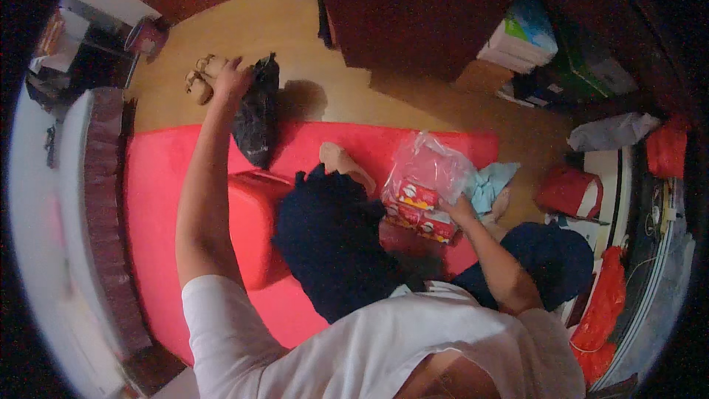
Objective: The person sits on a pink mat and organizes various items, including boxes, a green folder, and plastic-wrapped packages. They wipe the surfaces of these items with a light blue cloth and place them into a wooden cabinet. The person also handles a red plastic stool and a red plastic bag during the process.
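Note:
My left hand (232, 82) is stretched far out over the wooden floor, between a pair of tan sandals (200, 84) and a black plastic bag (257, 116). Its fingers lie against the bag's upper side; blur hides whether they grip it. Close to my body, my right hand (458, 211) holds the edge of a clear plastic bag (429, 160). Several red packets (418, 195) with white and yellow print, seemingly tissue packs, lie in the lower part of that bag. A crumpled light-blue cloth or bag (492, 185) rests just beyond my right hand.
A red plastic stool (249, 221) stands on the red mat (160, 188) left of my legs. A bed edge with a ruffled skirt (105, 205) runs along the left. Boxes (518, 44) are stacked at far right, and a red bag (570, 191) sits nearer.

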`<state>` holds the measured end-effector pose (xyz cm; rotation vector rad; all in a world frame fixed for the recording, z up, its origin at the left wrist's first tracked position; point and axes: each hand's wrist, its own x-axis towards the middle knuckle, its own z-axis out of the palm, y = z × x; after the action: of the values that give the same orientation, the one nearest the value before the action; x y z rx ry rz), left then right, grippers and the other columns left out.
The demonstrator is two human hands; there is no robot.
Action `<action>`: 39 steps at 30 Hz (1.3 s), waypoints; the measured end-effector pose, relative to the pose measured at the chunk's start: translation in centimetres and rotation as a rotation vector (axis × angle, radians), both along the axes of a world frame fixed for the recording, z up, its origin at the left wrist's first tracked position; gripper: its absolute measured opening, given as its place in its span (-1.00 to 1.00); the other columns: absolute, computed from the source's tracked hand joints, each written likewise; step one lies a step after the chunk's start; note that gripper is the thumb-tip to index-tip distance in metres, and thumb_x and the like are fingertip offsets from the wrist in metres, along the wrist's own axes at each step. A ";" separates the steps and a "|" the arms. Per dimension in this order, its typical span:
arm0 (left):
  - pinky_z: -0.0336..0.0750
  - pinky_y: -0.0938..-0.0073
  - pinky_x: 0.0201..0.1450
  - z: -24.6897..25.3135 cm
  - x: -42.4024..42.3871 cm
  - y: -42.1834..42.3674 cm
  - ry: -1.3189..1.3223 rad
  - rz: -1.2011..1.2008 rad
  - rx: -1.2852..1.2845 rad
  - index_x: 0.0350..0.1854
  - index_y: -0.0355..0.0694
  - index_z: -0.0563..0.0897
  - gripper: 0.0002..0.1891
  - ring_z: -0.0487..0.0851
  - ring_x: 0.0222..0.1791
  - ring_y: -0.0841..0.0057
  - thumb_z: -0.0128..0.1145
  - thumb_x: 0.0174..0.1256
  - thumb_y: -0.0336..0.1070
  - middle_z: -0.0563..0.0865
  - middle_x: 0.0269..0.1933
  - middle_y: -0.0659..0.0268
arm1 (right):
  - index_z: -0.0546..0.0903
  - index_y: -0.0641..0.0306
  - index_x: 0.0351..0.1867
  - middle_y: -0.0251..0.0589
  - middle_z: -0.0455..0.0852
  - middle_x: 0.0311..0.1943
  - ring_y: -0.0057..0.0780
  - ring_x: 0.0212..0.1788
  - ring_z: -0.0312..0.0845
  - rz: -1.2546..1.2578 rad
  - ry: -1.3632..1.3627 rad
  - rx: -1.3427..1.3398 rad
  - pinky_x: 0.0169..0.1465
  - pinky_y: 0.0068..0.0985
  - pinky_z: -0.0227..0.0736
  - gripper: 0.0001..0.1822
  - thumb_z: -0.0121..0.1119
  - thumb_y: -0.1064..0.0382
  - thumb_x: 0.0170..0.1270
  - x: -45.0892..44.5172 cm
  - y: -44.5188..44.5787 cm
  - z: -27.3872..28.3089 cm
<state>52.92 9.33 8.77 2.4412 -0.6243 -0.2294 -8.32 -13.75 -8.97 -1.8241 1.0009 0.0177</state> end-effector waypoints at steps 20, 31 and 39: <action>0.53 0.14 -0.22 -11.8 -3.8 -3.1 -0.323 -0.277 0.068 -0.42 -0.26 0.65 -0.73 0.66 -0.26 0.04 0.30 -0.12 -0.17 0.68 -0.34 -0.05 | 0.30 0.28 0.26 0.08 0.51 0.08 0.00 0.15 0.41 -0.286 0.113 -0.395 0.20 -0.25 0.32 -0.27 0.28 0.11 0.04 -1.6 -4.0 -5.4; 0.45 0.49 -0.31 4.4 -4.6 -3.4 0.142 -0.180 -0.127 -0.18 -0.31 0.59 -0.80 0.53 -0.36 0.58 0.16 0.24 -0.29 0.63 -0.32 0.35 | 0.18 0.36 0.32 0.21 0.26 0.28 0.14 0.36 0.06 -0.351 0.050 -0.514 0.37 -0.17 0.07 -0.14 0.30 0.05 0.03 0.7 -5.0 1.7; 0.39 0.62 -0.23 20.8 -24.4 -9.1 0.114 -0.310 -0.278 -0.01 -0.35 0.56 -0.71 0.50 -0.30 0.69 0.16 0.27 -0.35 0.63 -0.24 0.37 | -0.12 0.33 0.43 0.24 -0.08 0.41 0.10 0.45 -0.15 -0.064 -0.397 -0.359 0.43 -0.17 -0.07 0.26 0.49 -0.10 -0.19 5.9 -4.0 17.8</action>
<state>28.48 0.28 29.54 2.0450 -0.9183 -0.3766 -2.38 -17.73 8.84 -2.0090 0.8108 -0.5748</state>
